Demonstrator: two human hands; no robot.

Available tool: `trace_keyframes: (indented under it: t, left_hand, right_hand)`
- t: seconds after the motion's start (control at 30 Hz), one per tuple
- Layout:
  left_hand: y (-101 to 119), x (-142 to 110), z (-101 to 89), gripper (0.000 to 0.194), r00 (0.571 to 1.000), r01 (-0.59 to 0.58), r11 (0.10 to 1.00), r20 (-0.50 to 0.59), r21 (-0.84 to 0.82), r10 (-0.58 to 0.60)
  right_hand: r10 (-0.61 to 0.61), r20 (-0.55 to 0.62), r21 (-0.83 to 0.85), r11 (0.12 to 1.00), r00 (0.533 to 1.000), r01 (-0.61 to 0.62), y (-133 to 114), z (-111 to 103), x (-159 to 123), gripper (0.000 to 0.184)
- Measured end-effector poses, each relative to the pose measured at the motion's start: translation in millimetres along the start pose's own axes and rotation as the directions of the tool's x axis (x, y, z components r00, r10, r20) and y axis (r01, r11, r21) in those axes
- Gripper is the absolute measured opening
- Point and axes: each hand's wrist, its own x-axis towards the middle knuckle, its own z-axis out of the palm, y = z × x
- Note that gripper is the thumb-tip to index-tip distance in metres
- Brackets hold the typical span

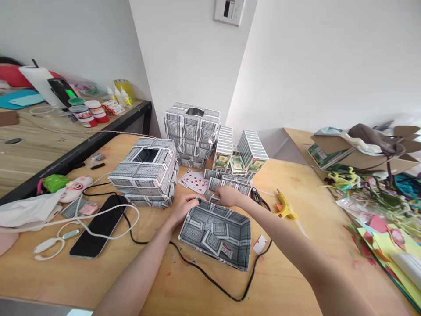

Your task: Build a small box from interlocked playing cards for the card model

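An open tray built from grey-patterned playing cards (210, 219) lies tilted on the table in front of me, with loose cards inside. My left hand (184, 208) is closed around its far left corner. Just past the tray's far wall, my right hand (228, 196) reaches down with curled fingers; whatever they hold is hidden. Folded card pieces (238, 186) lie directly beyond the right hand. Several loose playing cards (194, 181), some showing red diamonds, are spread face up beyond the left hand.
Two larger card-built boxes (141, 169) (192, 131) stand to the left and back. Stacked card packs (252, 149) stand behind the hands. Black scissors (258, 198) and a yellow glue gun (285, 205) lie right. A black cable (210, 281) loops around the tray; a phone (98, 228) lies left.
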Motion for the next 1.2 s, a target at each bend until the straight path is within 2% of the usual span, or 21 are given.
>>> trace_keyframes:
  t: [0.07, 0.13, 0.2, 0.27, 0.33, 0.4, 0.43, 0.53, 0.67, 0.73, 0.83, 0.93, 1.03, 1.2]
  left_hand:
    - [0, 0, 0.7, 0.023, 1.0, 0.021, 1.0, -0.015, -0.005, -0.022]
    - [0, 0, 1.5, 0.023, 0.999, 0.041, 0.999, -0.026, -0.026, -0.042]
    - [-1, 0, 1.9, 0.023, 0.998, 0.05, 0.998, -0.026, -0.043, -0.051]
    - [-2, 0, 1.8, 0.023, 0.998, 0.052, 0.998, -0.025, -0.044, -0.053]
    - [-2, 1, 1.5, 0.023, 0.998, 0.053, 0.998, -0.036, -0.026, -0.053]
    - [-3, 1, 1.3, 0.022, 0.997, 0.05, 0.999, -0.052, -0.009, -0.05]
    - [-2, 1, 1.4, 0.022, 0.997, 0.048, 0.999, -0.059, -0.006, -0.049]
    - [-1, 0, 2.5, 0.022, 0.997, 0.046, 0.999, -0.055, -0.023, -0.048]
    - [1, 0, 3.6, 0.022, 0.997, 0.057, 0.997, -0.048, -0.05, -0.06]
    - [0, 0, 3.2, 0.022, 0.997, 0.057, 0.997, -0.044, -0.052, -0.06]
    - [-3, 1, 2.0, 0.022, 0.998, 0.047, 0.998, -0.044, -0.032, -0.049]
    - [-5, 1, 1.1, 0.024, 0.999, 0.041, 0.999, -0.034, 0.001, -0.041]
    - [-3, 0, 1.1, 0.024, 0.999, 0.048, 0.999, -0.027, 0.013, -0.048]
    - [1, -1, 2.5, 0.024, 0.998, 0.05, 0.999, -0.029, 0.003, -0.05]
  right_hand:
    - [-0.007, -0.009, 0.029, 1.0, 1.0, 0.007, 2, -7, -6, 0.024]
    - [0.033, -0.065, 0.065, 0.997, 0.997, -0.029, 4, -19, -18, 0.024]
    - [0.085, -0.189, 0.138, 0.989, 0.978, -0.059, 5, -36, -36, 0.027]
    - [0.08, -0.296, 0.267, 0.964, 0.952, 0.002, 3, -53, -58, 0.031]
    - [-0.055, -0.267, 0.405, 0.9, 0.962, 0.164, -1, -64, -81, 0.032]
    - [-0.159, -0.173, 0.441, 0.87, 0.972, 0.22, -8, -68, -99, 0.031]
    - [-0.17, -0.141, 0.414, 0.885, 0.975, 0.214, -12, -66, -106, 0.03]
    - [-0.091, -0.145, 0.313, 0.94, 0.985, 0.133, -20, -53, -116, 0.025]
    - [-0.05, -0.158, 0.337, 0.936, 0.986, 0.101, -29, -31, -117, 0.026]
    - [-0.074, -0.132, 0.294, 0.949, 0.988, 0.111, -37, -19, -114, 0.038]
    - [-0.143, -0.05, 0.148, 0.978, 0.988, 0.149, -54, 0, -106, 0.069]
    - [-0.161, -0.047, -0.019, 0.987, 0.986, 0.16, -70, 11, -96, 0.081]
    - [-0.105, -0.029, -0.051, 0.993, 0.994, 0.104, -79, 11, -90, 0.074]
    - [-0.02, 0.059, 0.038, 0.999, 0.998, 0.018, -82, 15, -86, 0.033]
